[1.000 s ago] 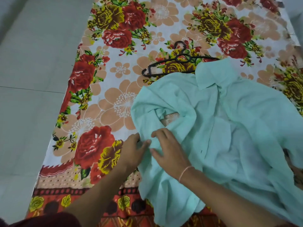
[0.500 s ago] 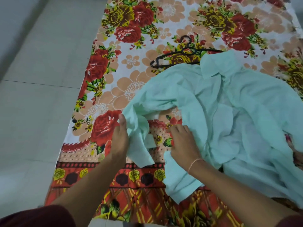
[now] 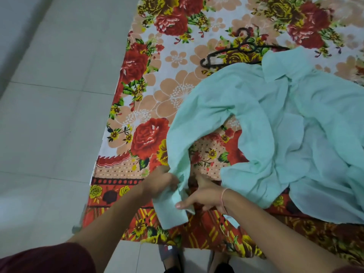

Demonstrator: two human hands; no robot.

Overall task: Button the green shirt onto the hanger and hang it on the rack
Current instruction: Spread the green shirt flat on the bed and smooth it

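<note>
Both hands, left hand (image 3: 160, 183) and right hand (image 3: 203, 198), gripping a green shirt (image 3: 285, 134) sleeve, black hanger (image 3: 232, 56) beyond

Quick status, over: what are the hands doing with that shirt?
Both hands, left and right, gripping a sleeve end of the green shirt. Shirt crumpled, unbuttoned. Hanger bare beside the collar. Nothing blocking.

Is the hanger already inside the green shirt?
No, the hanger lies bare on the floral cloth beside the shirt collar.

No legible text, labels or numbers anywhere in view
</note>
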